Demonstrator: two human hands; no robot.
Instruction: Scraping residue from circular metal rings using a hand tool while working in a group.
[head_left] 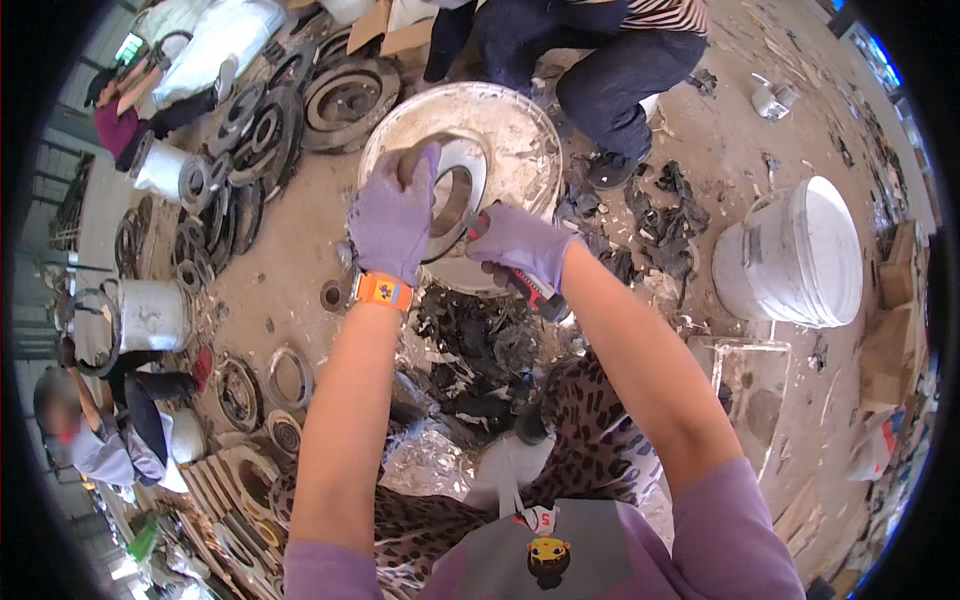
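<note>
My left hand [395,212], in a purple glove, is closed on the upper left side of a grey ring [474,160] with a dark rim. The ring is tilted over a dirty white round bucket top [530,130]. At the ring's lower right edge, my right hand [525,243], gloved the same way, is wrapped round a red and black cutter [530,290]. Its handle end sticks out below my fingers, and I cannot make out the blade. Torn black rubber scraps [470,345] lie in a heap below my hands, between my knees.
A person crouches across the bucket, dark trousers [635,85] close to it. Large rings [350,105] are stacked at upper left, more rings [240,395] lie lower left. A white bucket [765,255] stands right, near rubber shreds [670,220]. Two other people work at far left.
</note>
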